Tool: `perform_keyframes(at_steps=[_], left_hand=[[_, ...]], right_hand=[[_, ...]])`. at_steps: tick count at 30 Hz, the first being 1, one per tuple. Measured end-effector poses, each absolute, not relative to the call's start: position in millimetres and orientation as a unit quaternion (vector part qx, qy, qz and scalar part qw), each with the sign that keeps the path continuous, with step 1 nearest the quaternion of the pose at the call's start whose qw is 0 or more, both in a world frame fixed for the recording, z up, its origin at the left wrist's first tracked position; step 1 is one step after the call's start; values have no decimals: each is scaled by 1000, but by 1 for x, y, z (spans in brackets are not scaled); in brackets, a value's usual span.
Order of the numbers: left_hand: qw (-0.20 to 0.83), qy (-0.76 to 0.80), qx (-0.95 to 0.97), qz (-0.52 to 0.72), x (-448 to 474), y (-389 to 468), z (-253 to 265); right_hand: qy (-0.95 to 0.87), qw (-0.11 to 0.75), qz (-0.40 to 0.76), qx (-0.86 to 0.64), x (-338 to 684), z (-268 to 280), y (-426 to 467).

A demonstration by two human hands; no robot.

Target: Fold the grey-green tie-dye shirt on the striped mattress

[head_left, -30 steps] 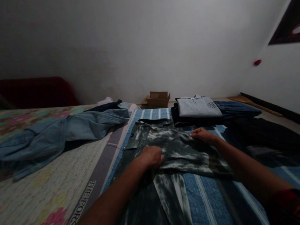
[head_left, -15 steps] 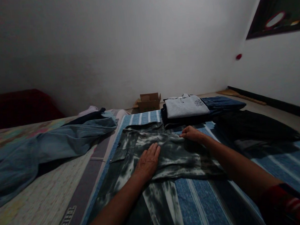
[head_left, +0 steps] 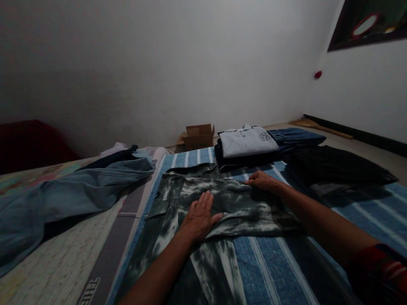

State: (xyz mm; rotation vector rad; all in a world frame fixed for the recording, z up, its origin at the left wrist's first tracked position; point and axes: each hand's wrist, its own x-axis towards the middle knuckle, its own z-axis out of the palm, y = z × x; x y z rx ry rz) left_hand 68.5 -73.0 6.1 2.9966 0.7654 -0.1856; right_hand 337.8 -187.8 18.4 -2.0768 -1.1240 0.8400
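The dark green-and-white tie-dyed cargo trousers (head_left: 226, 205), folded across on the blue striped bedsheet (head_left: 279, 266), are being pressed flat under the released left hand (head_left: 199, 215) and right hand (head_left: 262, 180); a further fold seems called for.

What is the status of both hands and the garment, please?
Left hand flat, open on tie-dye garment. Right hand open on its far edge. Garment partly folded on striped sheet. Folded clothes stack lies beyond.

**Surface Materials**

Note the tie-dye garment (head_left: 239, 205): soft, matt woven cloth, mottled finish. The striped sheet (head_left: 290, 274) is matt cloth. The jeans (head_left: 73, 194) are coarse denim. The box (head_left: 198, 135) is matt cardboard.
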Motion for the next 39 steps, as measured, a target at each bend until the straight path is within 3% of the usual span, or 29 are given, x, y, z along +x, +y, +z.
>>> perform_keyframes(at_steps=[6,12,16,19,26,34,39], left_hand=[[10,252,966,-50,70,-74,7],[0,249,967,-48,72,-71,4],[6,245,969,-41,72,-71,4],[22,246,968,-51,72,-74,7],[42,253,965,-51,72,-77,9],[61,255,963,-56,72,-79,12],[64,257,963,-45,71,-80,12]], right_hand=[[-423,293,312,-799,346,21,-227],[-437,191,252,-842,357,26,-268],[-465,75,93,-877,336,30,-296],[-529,53,-37,-846,300,24,-314],[-582,31,-23,-812,243,3,-332],[-595,-35,93,-798,247,28,-322],[-669,-49,68,-739,247,33,-338]])
